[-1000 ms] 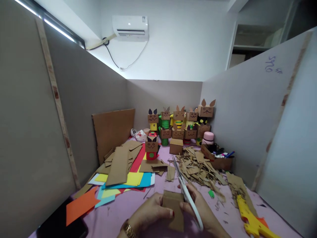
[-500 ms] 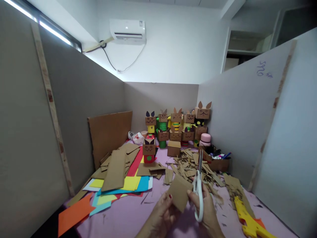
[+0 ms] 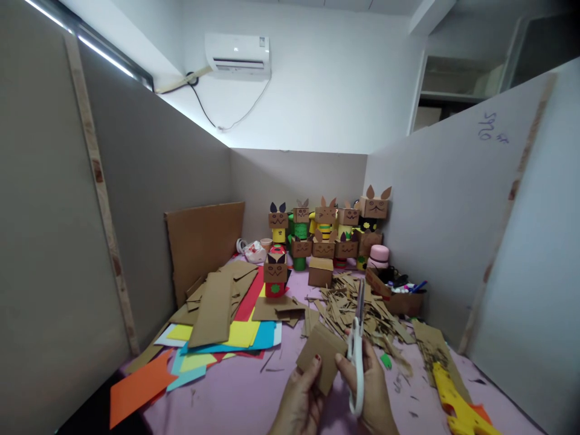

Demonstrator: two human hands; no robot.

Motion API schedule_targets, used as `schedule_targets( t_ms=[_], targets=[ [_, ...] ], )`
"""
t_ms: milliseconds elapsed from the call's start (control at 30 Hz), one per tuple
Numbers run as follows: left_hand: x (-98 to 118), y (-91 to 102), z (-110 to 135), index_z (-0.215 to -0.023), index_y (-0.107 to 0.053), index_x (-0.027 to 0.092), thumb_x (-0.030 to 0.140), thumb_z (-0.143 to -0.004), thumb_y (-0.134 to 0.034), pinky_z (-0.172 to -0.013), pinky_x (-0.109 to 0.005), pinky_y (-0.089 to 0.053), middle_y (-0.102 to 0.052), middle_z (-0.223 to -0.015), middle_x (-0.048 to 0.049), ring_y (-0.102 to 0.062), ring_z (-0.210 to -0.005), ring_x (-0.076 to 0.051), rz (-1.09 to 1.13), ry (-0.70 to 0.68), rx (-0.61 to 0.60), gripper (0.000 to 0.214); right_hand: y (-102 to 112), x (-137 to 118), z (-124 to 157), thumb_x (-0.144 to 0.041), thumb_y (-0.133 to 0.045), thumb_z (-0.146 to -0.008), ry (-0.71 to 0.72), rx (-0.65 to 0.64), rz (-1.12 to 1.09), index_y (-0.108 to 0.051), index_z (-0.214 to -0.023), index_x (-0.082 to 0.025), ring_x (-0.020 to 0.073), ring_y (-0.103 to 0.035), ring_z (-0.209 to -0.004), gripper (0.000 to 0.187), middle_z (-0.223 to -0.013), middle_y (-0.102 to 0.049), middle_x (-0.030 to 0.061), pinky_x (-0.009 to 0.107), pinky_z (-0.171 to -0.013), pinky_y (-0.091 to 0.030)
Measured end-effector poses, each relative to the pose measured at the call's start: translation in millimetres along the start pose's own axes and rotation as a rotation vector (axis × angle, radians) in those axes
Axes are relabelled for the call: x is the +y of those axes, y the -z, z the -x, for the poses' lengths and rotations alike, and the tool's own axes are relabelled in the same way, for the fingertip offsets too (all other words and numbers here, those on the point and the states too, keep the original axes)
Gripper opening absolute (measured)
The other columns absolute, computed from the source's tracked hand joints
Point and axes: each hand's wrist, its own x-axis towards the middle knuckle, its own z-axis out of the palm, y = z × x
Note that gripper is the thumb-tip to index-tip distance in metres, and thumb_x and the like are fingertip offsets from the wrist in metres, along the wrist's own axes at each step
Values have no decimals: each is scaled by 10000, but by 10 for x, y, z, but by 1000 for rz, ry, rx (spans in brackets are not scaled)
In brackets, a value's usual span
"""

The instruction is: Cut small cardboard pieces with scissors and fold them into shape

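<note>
My left hand (image 3: 301, 402) pinches a small brown cardboard piece (image 3: 322, 354) by its lower edge, holding it tilted above the pink table top (image 3: 235, 393). My right hand (image 3: 372, 393) is closed around white-handled scissors (image 3: 356, 356), blades pointing up and away, right beside the cardboard's right edge. Both hands are low in the middle of the view, partly cut off by the bottom edge.
A pile of cardboard scraps (image 3: 357, 308) lies beyond the hands. Coloured paper sheets (image 3: 226, 338) and cardboard strips (image 3: 212, 305) lie left. Cardboard box figures (image 3: 326, 232) stand at the back. A yellow glue gun (image 3: 457, 405) lies right, a box of pens (image 3: 401, 290) by the right partition.
The cardboard piece went from flat near the table to lifted and tilted. The scissors swung from leaning left to nearly upright, then shifted slightly left and down with both hands.
</note>
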Motion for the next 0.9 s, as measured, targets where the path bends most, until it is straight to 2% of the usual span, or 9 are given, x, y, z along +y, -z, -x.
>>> schedule_targets(
  t_ms=[167,367,433,500,633,900],
  targets=[
    [83,1,27,-1060,-608,121,203,-659,-705,-651,-245,-516,-726,-903,-114,-676,-763,-205,-81,-50,-83,421,-4,-5,0,-362,-743,-594,-32,-10,19,-443,-1086,-195,241,-582,-892,600,-975,-609,67,355,-824,-462],
    [404,57,30,-1009,-646,146,247,-637,-721,-691,-247,-494,-724,-920,-98,-660,-804,-198,-194,-177,-119,393,114,-198,-20,-308,-716,-631,33,-192,256,-510,-1026,-195,177,-571,-662,460,-707,-600,-8,261,-635,-470],
    [542,105,7,-1003,-645,152,245,-648,-713,-672,-239,-492,-722,-919,-89,-656,-801,-187,-215,-210,-124,373,174,-218,-46,-295,-685,-656,37,-276,335,-502,-1102,-196,183,-579,-692,492,-748,-610,3,269,-658,-471],
    [665,154,-18,-982,-649,155,238,-652,-709,-632,-219,-488,-723,-886,-71,-654,-769,-167,-220,-244,-96,346,215,-208,-63,-277,-669,-660,14,-365,397,-490,-1163,-193,210,-596,-796,541,-887,-635,49,300,-737,-470],
    [805,216,-46,-1003,-634,165,213,-675,-692,-619,-207,-489,-723,-823,-34,-646,-698,-135,-192,-295,-95,337,210,-180,-35,-212,-660,-626,61,-541,499,-524,-1166,-174,268,-569,-957,559,-1100,-607,118,355,-847,-432],
    [812,194,-20,-1057,-611,153,195,-717,-657,-682,-238,-496,-721,-902,-65,-649,-773,-163,-246,-275,-197,346,120,-239,14,-194,-619,-635,127,-585,620,-516,-1156,-164,263,-571,-888,532,-975,-624,99,337,-802,-443]
  ],
)
